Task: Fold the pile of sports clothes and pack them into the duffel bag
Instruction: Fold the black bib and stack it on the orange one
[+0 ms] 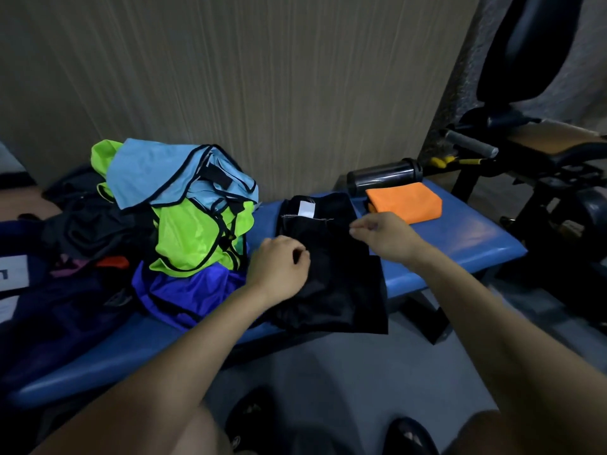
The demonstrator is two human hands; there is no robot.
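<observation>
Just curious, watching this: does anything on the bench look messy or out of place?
Yes: the bright bibs sit in an unfolded heap at the left of the blue bench, while the orange cloth lies neatly folded at the right.
</observation>
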